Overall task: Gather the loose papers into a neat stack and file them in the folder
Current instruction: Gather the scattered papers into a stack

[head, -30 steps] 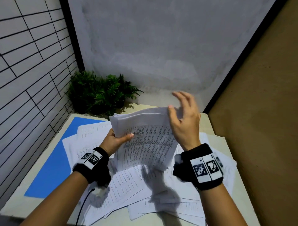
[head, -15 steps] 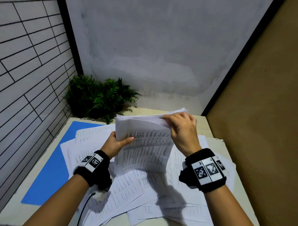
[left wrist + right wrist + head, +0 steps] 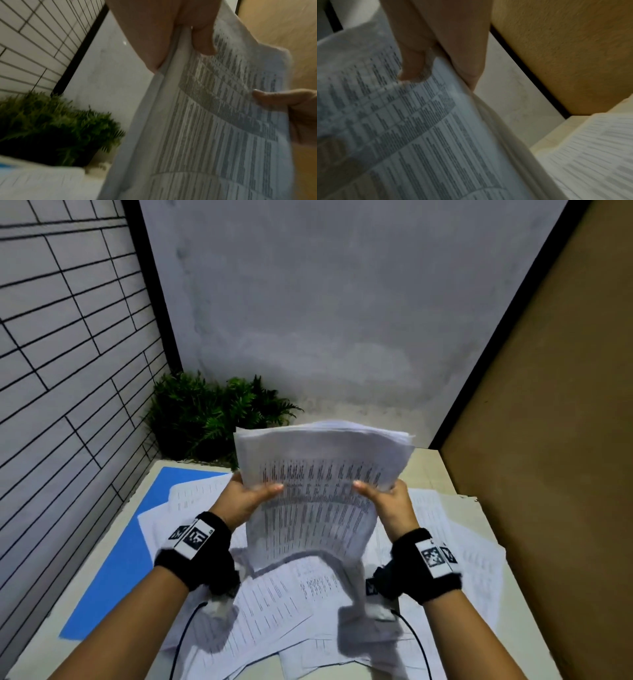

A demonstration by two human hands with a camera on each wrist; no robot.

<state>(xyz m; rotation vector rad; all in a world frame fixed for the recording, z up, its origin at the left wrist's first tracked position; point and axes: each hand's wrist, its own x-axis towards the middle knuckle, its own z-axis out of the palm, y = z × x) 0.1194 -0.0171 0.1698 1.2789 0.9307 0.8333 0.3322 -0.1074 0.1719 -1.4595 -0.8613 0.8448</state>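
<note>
I hold a sheaf of printed papers (image 3: 318,494) upright above the table, its sheets bowed outward. My left hand (image 3: 246,496) grips its left edge, thumb on the printed face and fingers behind. My right hand (image 3: 385,496) grips the right edge the same way. In the left wrist view the sheaf (image 3: 214,128) fills the right half, my left thumb (image 3: 202,35) lying on it. In the right wrist view the sheaf (image 3: 402,128) runs under my right thumb (image 3: 412,67). More loose papers (image 3: 274,607) lie scattered on the table. A blue folder (image 3: 120,553) lies flat at the left, partly under them.
A green potted plant (image 3: 209,412) stands at the table's far left corner against a tiled wall (image 3: 68,354). A brown board (image 3: 548,440) walls the right side. The beige table (image 3: 442,470) ends near the grey back wall. Black cables (image 3: 185,638) hang from both wristbands.
My right hand came down from the sheaf's top edge to its right side and took hold. The sheaf rose and now stands more upright between both hands.
</note>
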